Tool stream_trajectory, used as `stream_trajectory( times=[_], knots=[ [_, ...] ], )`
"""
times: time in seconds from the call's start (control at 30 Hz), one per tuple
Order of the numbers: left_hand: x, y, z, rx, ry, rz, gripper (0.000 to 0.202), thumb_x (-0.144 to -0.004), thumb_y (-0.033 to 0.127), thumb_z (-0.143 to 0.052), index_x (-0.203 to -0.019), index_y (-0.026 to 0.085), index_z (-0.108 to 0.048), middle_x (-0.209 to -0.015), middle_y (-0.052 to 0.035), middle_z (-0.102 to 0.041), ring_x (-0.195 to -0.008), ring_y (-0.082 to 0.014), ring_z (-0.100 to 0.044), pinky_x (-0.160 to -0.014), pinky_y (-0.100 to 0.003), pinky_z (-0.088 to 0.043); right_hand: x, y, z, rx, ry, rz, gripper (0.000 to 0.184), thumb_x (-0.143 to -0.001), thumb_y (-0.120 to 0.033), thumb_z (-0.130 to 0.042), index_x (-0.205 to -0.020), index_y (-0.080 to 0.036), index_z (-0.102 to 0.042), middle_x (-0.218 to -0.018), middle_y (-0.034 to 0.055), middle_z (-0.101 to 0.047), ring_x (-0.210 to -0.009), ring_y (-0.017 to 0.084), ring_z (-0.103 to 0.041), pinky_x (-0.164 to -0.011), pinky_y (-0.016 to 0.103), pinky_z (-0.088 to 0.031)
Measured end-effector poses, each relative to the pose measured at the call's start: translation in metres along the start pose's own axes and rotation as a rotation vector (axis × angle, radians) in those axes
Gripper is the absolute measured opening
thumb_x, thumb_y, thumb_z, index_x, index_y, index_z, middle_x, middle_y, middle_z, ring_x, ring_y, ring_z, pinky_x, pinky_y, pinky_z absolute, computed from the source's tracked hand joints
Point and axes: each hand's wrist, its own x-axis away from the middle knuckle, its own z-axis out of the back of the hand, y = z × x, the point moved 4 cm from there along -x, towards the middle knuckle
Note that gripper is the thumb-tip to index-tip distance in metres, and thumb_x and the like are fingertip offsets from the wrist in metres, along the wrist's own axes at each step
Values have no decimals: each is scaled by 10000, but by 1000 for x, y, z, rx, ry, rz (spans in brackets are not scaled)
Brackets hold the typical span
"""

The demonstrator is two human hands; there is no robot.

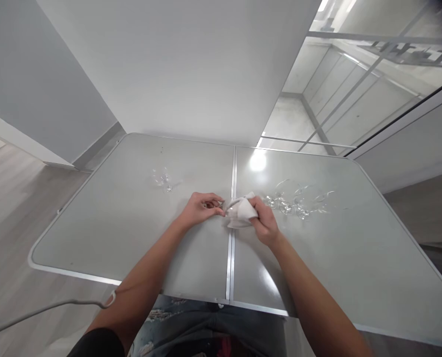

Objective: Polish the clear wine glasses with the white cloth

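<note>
My left hand (200,207) is closed in a pinch on a small clear glass (225,206) held over the middle seam of the grey folding table (132,233). My right hand (264,219) grips a white cloth (241,212) that is wrapped against the glass. The cloth hides most of the glass. Both hands hover just above the tabletop, close together.
Several clear stemmed glasses (299,201) lie or stand to the right of my right hand. Another clear glass (164,180) sits on the left half of the table. A white wall stands behind, glass partitions at right. A white cable (50,308) hangs at lower left.
</note>
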Motion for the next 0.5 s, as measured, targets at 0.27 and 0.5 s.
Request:
stream_trajectory(
  times=[0.27, 0.5],
  knots=[
    [2, 1, -8, -413, 73, -233, 292, -817, 469, -764, -959, 214, -755, -745, -35, -742, -634, -124, -649, -642, -235, -474, -1, 27, -17, -645, 318, -666, 235, -772, -315, -704, -972, -220, -623, -889, 16, -606, -769, 174, -536, -668, 281, -415],
    [0, -5, -4, 402, -288, 384, 423, -708, 476, -836, -904, 124, -708, -661, -49, -699, -423, -71, -485, -453, -218, -390, 2, -2, -8, -327, 64, -160, 194, -871, -396, -649, -841, -230, -553, -731, -15, -457, -655, 151, -403, -623, 288, -344]
  ],
)
